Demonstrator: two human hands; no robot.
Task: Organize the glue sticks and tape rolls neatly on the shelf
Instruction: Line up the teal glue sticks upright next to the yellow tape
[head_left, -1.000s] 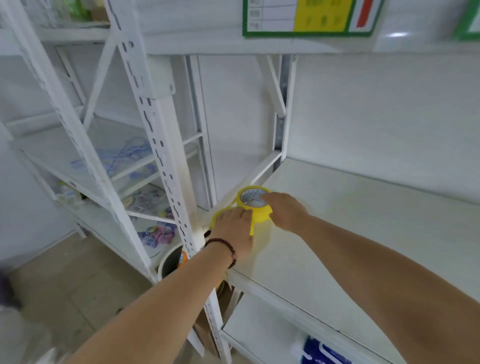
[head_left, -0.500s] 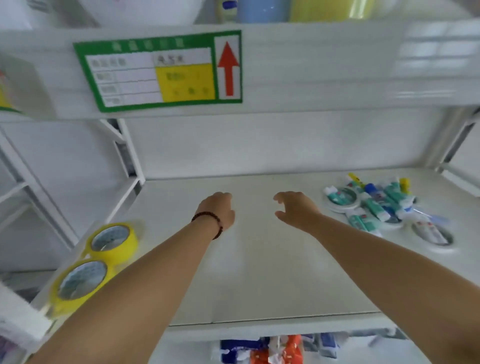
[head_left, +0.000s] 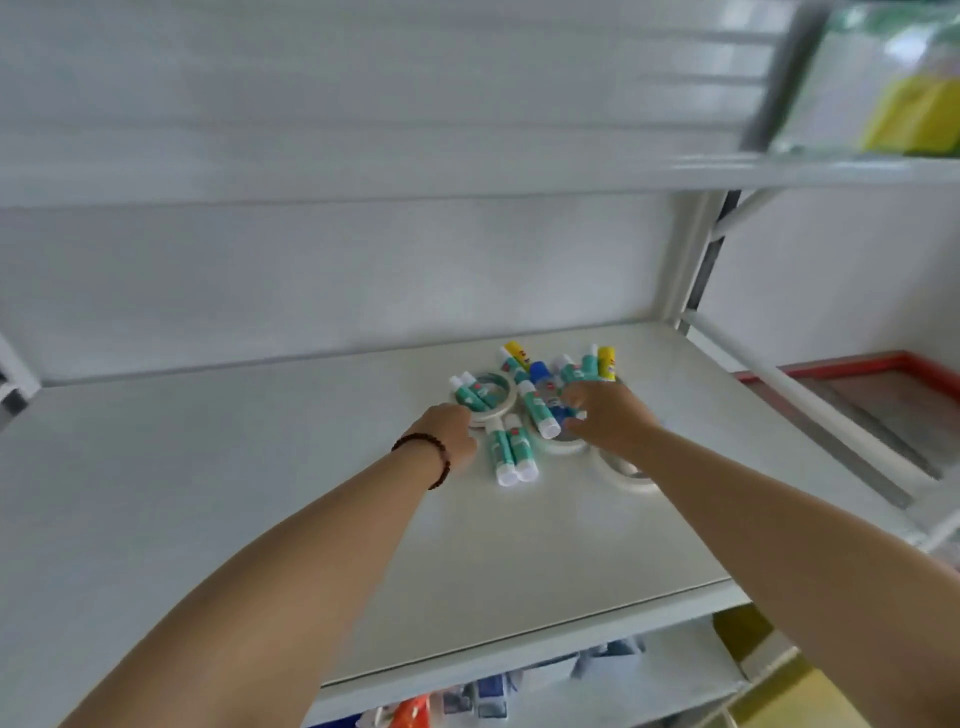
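A heap of glue sticks (head_left: 535, 402) and white tape rolls lies at the back right of the white shelf board (head_left: 260, 467). Most sticks are green and white, two are yellow (head_left: 606, 362), and one has a blue cap. Two green sticks (head_left: 506, 457) lie side by side in front of the heap. My left hand (head_left: 449, 434) touches the near rim of a white tape roll (head_left: 491, 402) that has two sticks lying in it; its fingers are curled and hidden. My right hand (head_left: 610, 418) pinches a blue and white glue stick (head_left: 563, 414). Another white roll (head_left: 623, 470) lies under my right wrist.
An upper shelf (head_left: 363, 171) hangs low over the board, with a bagged yellow item (head_left: 904, 114) at its right end. A white upright post (head_left: 696, 260) stands at the back right corner. Packaged goods (head_left: 467, 696) fill the shelf below.
The view swung right, away from the yellow tape rolls at the left end. Both hands crossed the shelf to the heap, and now rest on a white roll and a glue stick.
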